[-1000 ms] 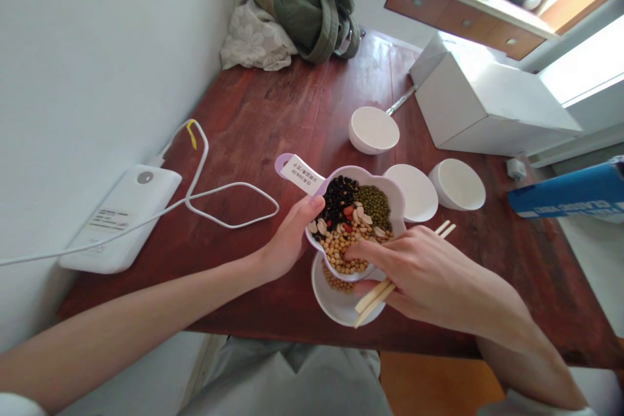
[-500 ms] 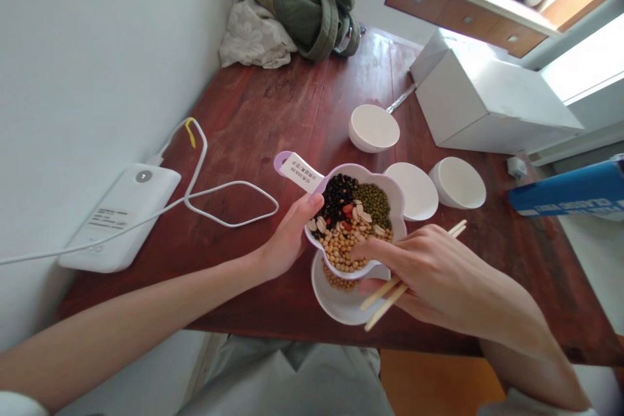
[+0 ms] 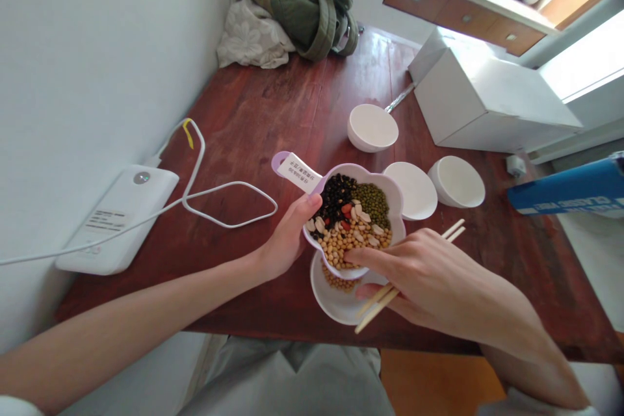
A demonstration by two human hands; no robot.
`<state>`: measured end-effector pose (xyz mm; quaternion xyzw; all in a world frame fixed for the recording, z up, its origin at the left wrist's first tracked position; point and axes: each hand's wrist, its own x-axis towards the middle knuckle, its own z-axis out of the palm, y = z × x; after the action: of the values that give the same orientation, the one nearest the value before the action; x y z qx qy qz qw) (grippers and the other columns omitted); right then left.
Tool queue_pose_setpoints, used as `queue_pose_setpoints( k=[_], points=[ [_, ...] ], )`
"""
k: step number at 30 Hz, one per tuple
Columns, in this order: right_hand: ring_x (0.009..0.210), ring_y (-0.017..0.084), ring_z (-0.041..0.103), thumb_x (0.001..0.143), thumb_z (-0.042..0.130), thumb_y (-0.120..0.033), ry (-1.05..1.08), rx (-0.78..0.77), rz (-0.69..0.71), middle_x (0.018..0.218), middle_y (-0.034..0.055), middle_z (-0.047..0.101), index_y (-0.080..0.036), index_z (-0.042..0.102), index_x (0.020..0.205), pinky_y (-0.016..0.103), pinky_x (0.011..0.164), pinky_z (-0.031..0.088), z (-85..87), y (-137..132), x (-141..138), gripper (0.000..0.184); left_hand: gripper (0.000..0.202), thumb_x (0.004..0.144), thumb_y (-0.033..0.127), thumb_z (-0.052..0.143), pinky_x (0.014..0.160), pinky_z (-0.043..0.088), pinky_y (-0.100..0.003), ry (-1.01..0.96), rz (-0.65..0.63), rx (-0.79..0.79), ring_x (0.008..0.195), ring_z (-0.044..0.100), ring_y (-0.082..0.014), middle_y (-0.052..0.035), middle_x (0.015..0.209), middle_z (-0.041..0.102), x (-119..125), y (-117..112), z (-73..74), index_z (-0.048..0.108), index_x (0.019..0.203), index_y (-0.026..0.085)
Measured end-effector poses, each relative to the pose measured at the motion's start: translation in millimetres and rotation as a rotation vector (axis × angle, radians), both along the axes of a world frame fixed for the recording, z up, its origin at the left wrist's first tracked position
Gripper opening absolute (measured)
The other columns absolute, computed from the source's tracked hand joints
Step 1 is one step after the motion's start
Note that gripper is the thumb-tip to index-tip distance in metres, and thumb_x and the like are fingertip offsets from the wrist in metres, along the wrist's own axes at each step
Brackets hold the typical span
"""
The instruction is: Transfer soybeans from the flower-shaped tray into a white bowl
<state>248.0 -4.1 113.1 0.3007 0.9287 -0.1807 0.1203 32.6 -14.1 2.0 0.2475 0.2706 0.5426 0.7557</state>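
My left hand [image 3: 291,231] grips the left rim of a purple-edged, flower-shaped bowl [image 3: 400,198] with a labelled handle. Inside lie black beans [image 3: 338,198], green mung beans [image 3: 371,201], yellow soybeans [image 3: 336,248] and some peanuts [image 3: 359,213]. My right hand [image 3: 414,273] holds a pair of wooden chopsticks [image 3: 377,309] across its palm, while its index finger reaches into the soybeans. Partly hidden beneath the flower-shaped bowl is a white bowl [image 3: 324,302] with soybeans in it.
Three white bowls, a far one [image 3: 373,129], a middle one [image 3: 414,192] and a right one [image 3: 457,182], stand beyond my hands. A white box [image 3: 492,97] and blue package [image 3: 565,188] sit to the right. A power bank [image 3: 119,218] with a cable is left; a green bag [image 3: 307,0] lies behind.
My right index finger has shifted slightly left through the soybeans, and the chopsticks' near ends have moved left with the hand. My left hand keeps its hold on the flower-shaped bowl.
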Motion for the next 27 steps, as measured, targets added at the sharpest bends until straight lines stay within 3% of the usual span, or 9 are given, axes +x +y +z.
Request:
queue_pose_setpoints(
  k=[7, 18, 27],
  points=[
    [0.068, 0.021, 0.072, 0.099, 0.075, -0.022, -0.028, -0.012, -0.035, 0.086, -0.0007, 0.083, -0.027, 0.072, 0.121, 0.037, 0.062, 0.016, 0.5, -2.6, -6.3, 0.023, 0.073, 0.093, 0.066, 0.080, 0.119, 0.054, -0.054, -0.011, -0.006, -0.022, 0.131, 0.074, -0.0423, -0.0130, 0.130, 0.084, 0.5, -1.1, 0.5, 0.073, 0.149, 0.019],
    [0.071, 0.020, 0.070, 0.102, 0.076, -0.030, -0.014, 0.008, -0.021, 0.086, 0.0032, 0.081, -0.023, 0.074, 0.114, 0.036, 0.066, 0.020, -6.9, -1.2, -22.3, 0.013, 0.070, 0.093, 0.068, 0.079, 0.118, 0.055, -0.054, 0.011, -0.009, -0.009, 0.130, 0.074, -0.0423, -0.0125, 0.127, 0.085, 0.1, -2.6, -0.3, 0.076, 0.143, 0.019],
    [0.061, 0.017, 0.058, 0.099, 0.074, -0.027, -0.015, -0.012, -0.028, 0.076, 0.0020, 0.076, -0.022, 0.069, 0.105, 0.035, 0.063, 0.018, -9.2, 3.1, -24.4, 0.009, 0.062, 0.096, 0.067, 0.075, 0.120, 0.052, -0.051, 0.051, 0.005, 0.033, 0.137, 0.070, -0.0417, -0.0119, 0.131, 0.083, -0.7, -1.1, -5.4, 0.081, 0.133, 0.019]
  ],
)
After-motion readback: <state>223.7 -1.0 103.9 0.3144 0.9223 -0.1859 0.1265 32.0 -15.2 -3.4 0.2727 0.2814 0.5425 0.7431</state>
